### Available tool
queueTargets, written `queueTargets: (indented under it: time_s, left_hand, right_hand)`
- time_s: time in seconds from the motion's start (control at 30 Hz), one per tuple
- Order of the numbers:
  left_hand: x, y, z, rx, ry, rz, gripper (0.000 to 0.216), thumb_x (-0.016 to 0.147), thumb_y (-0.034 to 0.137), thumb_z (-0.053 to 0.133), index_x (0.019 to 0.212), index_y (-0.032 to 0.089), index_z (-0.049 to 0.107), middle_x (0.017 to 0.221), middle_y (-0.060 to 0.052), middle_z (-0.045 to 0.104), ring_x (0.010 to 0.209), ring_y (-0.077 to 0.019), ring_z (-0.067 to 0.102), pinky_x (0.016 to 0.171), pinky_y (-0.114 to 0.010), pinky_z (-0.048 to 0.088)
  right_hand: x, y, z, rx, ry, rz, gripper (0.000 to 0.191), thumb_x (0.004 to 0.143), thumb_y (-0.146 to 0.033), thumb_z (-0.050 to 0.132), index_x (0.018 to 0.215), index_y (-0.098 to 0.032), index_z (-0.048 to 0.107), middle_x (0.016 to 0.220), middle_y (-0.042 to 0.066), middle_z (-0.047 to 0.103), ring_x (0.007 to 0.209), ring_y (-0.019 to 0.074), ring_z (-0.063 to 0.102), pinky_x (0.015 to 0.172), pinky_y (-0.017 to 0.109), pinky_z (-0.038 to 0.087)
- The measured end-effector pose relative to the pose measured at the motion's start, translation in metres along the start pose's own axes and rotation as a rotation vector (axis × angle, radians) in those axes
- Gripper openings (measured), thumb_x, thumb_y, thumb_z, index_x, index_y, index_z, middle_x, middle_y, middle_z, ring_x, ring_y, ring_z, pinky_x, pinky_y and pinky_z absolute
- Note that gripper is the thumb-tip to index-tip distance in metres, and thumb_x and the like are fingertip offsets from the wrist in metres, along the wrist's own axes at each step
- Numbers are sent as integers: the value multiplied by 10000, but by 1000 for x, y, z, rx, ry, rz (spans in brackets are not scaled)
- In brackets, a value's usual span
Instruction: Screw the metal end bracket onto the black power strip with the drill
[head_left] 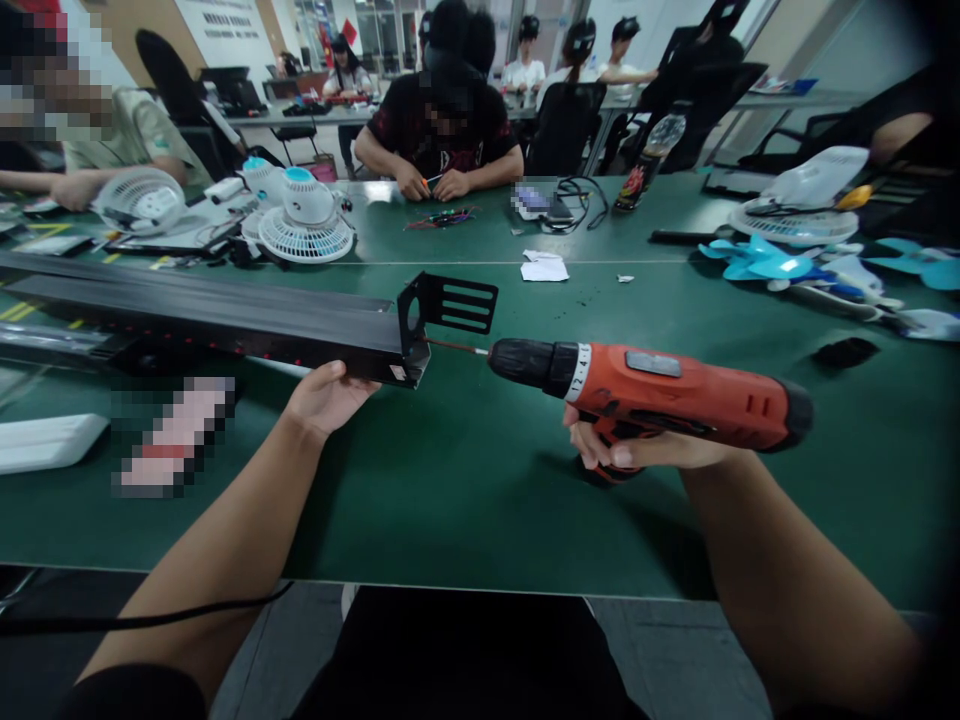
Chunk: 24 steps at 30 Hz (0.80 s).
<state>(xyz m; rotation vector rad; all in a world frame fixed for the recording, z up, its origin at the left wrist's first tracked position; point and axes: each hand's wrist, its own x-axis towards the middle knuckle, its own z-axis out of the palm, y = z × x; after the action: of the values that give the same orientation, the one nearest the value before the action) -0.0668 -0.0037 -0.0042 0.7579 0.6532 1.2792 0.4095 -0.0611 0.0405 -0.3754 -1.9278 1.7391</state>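
My left hand (330, 398) is wrapped under the right end of a long black metal channel (300, 325), thumb on its near side. A black slotted bracket (459, 304) stands at that end. In my right hand (607, 440) is an orange cordless drill (682, 395), held by its handle and pointing left. A thin reddish-brown wire or cord (450, 346) shows between the channel's end and the drill's chuck (525, 362); its ends are too small to make out. The drill's lower handle is partly hidden by my fingers.
White fan parts (306, 225) lie at the far left. Blue fan blades (757, 262) and a fan cage (795, 220) are at the right. A drink bottle (649, 165) and a cable stand farther back. Across the green table (480, 520) sits a person (446, 120).
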Motion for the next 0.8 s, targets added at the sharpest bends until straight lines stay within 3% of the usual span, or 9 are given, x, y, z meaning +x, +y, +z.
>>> queueTargets:
  time_s: [0.1,0.27,0.37,0.43,0.53,0.63,0.8]
  left_hand:
    - [0,-3,2,-9,-4,21,381,645,312,1064,927,195,838,998,-125,895,884,-288,855,784,-380,713]
    - [0,-4,8,6,-22,36,466,606,356,1107,969,206,856,979,-106,899,858,-271,854,753,-343,709]
    - [1,-4,8,21,-19,27,473,580,376,1123,928,201,853,942,-97,888,822,-266,843,780,-358,720]
    - [2,-4,6,15,-15,25,438,577,363,1129,856,205,831,795,-44,832,673,-196,772,753,-333,712]
    - [3,-4,0,-1,-20,34,428,603,345,1128,681,210,729,521,57,582,516,-119,612,735,-306,701]
    - [2,-3,-3,-6,-4,6,477,606,328,1127,618,213,664,475,78,469,495,-113,564,709,-309,691]
    - [1,-3,0,-22,34,-16,473,627,320,1124,645,223,662,472,98,413,493,-114,565,680,-299,685]
  right_hand:
    - [1,3,1,12,22,-26,481,1041,-379,875,1454,-203,704,840,8,765,686,167,743,623,287,664]
    - [4,-3,5,76,14,-9,474,1039,-331,885,1465,-217,710,1001,61,836,684,131,739,576,229,625]
    - [5,-7,7,106,34,11,459,1024,-326,906,1428,-210,721,1073,94,849,777,157,796,563,205,611]
    - [5,-6,8,99,58,6,452,1013,-342,917,1404,-212,732,1057,83,845,757,150,790,557,203,608]
    - [3,1,7,47,69,-22,444,1020,-359,903,1409,-225,734,937,36,817,671,136,745,579,236,624]
    - [0,8,5,5,91,-55,443,1030,-386,878,1423,-239,736,813,-4,757,660,166,740,619,293,654]
    - [-2,10,2,13,74,-40,462,1022,-380,878,1429,-231,721,822,1,754,665,178,731,632,314,646]
